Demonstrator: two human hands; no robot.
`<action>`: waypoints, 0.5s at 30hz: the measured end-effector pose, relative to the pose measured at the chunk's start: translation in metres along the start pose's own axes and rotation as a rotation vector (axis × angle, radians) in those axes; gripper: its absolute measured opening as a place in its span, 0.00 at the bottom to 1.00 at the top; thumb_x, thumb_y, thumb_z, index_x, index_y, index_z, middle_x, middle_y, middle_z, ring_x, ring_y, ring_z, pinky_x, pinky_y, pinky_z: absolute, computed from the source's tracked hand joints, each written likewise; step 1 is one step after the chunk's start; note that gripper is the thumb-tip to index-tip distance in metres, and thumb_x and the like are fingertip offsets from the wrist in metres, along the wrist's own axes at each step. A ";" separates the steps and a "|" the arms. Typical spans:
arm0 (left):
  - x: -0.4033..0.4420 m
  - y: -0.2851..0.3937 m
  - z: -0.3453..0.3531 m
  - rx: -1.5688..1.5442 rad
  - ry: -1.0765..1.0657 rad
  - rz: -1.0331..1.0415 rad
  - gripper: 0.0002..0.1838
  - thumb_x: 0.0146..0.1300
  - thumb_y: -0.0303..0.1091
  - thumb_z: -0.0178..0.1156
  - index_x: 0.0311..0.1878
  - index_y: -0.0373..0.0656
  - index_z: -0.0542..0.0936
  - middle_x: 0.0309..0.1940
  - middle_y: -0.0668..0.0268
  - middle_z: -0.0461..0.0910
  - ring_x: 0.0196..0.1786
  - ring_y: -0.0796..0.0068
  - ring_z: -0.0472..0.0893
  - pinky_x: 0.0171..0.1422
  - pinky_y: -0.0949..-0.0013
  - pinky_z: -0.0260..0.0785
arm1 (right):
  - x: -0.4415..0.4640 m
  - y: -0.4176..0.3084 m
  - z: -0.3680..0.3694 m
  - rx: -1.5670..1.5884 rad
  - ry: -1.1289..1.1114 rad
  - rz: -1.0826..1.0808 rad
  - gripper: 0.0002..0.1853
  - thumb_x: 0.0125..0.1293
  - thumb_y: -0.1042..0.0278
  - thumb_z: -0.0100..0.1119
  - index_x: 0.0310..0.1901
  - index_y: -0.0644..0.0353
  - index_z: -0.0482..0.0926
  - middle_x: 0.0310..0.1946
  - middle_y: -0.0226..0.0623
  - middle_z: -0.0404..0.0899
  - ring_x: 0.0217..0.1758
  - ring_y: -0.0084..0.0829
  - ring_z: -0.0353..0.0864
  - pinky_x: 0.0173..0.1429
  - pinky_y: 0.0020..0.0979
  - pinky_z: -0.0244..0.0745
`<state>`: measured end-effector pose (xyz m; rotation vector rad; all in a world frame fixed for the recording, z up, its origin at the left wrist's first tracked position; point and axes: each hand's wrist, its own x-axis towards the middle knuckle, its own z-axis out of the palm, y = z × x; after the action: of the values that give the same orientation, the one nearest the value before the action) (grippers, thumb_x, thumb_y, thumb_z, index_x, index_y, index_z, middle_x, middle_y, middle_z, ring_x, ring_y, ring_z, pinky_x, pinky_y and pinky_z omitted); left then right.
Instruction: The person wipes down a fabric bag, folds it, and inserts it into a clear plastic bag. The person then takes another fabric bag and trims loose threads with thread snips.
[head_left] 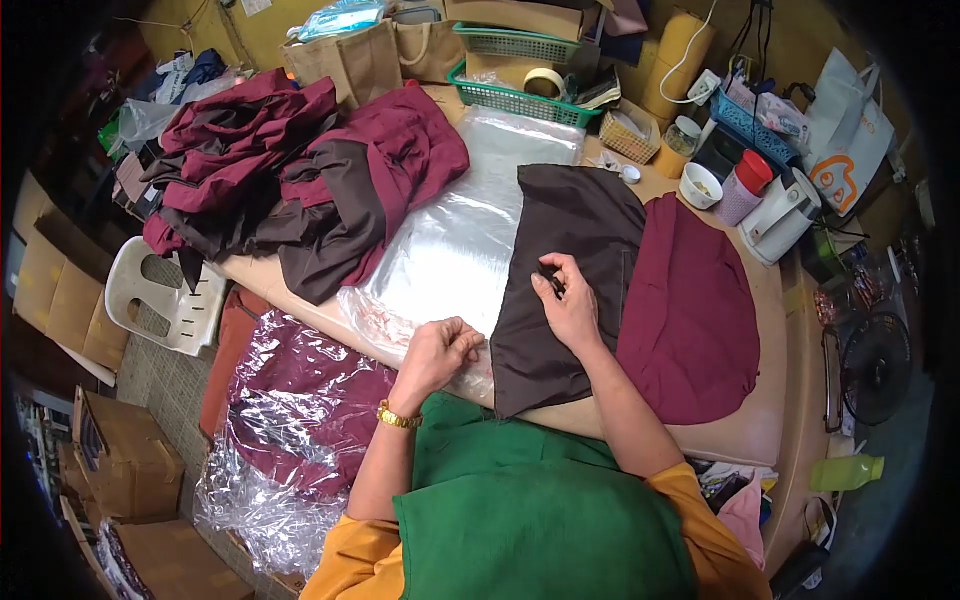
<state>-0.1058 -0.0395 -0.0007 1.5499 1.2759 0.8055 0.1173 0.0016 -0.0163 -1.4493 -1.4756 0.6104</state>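
Note:
A dark brown and maroon garment (570, 225) lies spread on the table in front of me, its maroon part on the right. My right hand (570, 305) is over the brown part, fingers closed around a small black object (550, 278) I cannot make out. At the garment's left edge, my left hand (437, 352) is pinched near clear plastic; what it holds, if anything, is too small to tell. Clear plastic sheets (455, 235) lie to the left of the garment, partly under it.
Maroon and brown garments (330, 180) are heaped at the back left. Plastic-wrapped maroon cloth (300, 410) lies below the table's left edge. Green baskets (530, 102), a white bowl (700, 187), a pink cup (742, 188) and a white kettle (780, 220) stand at the back.

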 end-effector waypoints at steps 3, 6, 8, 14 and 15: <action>0.003 -0.012 0.007 -0.027 0.091 0.036 0.13 0.69 0.33 0.61 0.31 0.32 0.80 0.19 0.65 0.78 0.23 0.82 0.75 0.29 0.73 0.67 | -0.009 -0.028 -0.012 -0.135 -0.113 -0.115 0.15 0.62 0.60 0.69 0.47 0.57 0.81 0.35 0.36 0.77 0.34 0.36 0.81 0.42 0.38 0.75; 0.000 0.004 0.002 0.022 0.108 0.015 0.15 0.70 0.34 0.61 0.30 0.33 0.78 0.17 0.65 0.76 0.22 0.81 0.74 0.29 0.71 0.67 | -0.024 -0.065 -0.024 -0.296 -0.244 -0.268 0.13 0.58 0.64 0.71 0.43 0.58 0.83 0.39 0.36 0.76 0.36 0.38 0.82 0.42 0.38 0.76; -0.001 0.007 0.002 0.025 0.106 -0.020 0.15 0.70 0.35 0.61 0.31 0.33 0.77 0.17 0.65 0.75 0.22 0.80 0.73 0.28 0.71 0.67 | -0.031 -0.080 -0.027 -0.355 -0.297 -0.390 0.12 0.55 0.67 0.72 0.40 0.59 0.84 0.38 0.36 0.75 0.34 0.40 0.82 0.40 0.38 0.76; -0.001 0.006 0.001 -0.023 0.095 0.010 0.15 0.71 0.36 0.61 0.31 0.35 0.75 0.20 0.71 0.73 0.25 0.85 0.71 0.29 0.74 0.65 | -0.033 -0.090 -0.018 -0.482 -0.344 -0.495 0.12 0.53 0.70 0.70 0.38 0.59 0.78 0.35 0.39 0.72 0.30 0.42 0.81 0.36 0.42 0.75; -0.002 0.007 0.001 0.011 0.096 0.031 0.15 0.71 0.36 0.61 0.31 0.35 0.75 0.20 0.73 0.72 0.25 0.86 0.69 0.29 0.75 0.64 | -0.033 -0.091 -0.017 -0.492 -0.345 -0.512 0.14 0.52 0.72 0.69 0.39 0.60 0.75 0.35 0.40 0.72 0.30 0.42 0.81 0.36 0.42 0.74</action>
<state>-0.1030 -0.0415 0.0058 1.5594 1.3301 0.9039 0.0838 -0.0495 0.0603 -1.2698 -2.2903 0.1824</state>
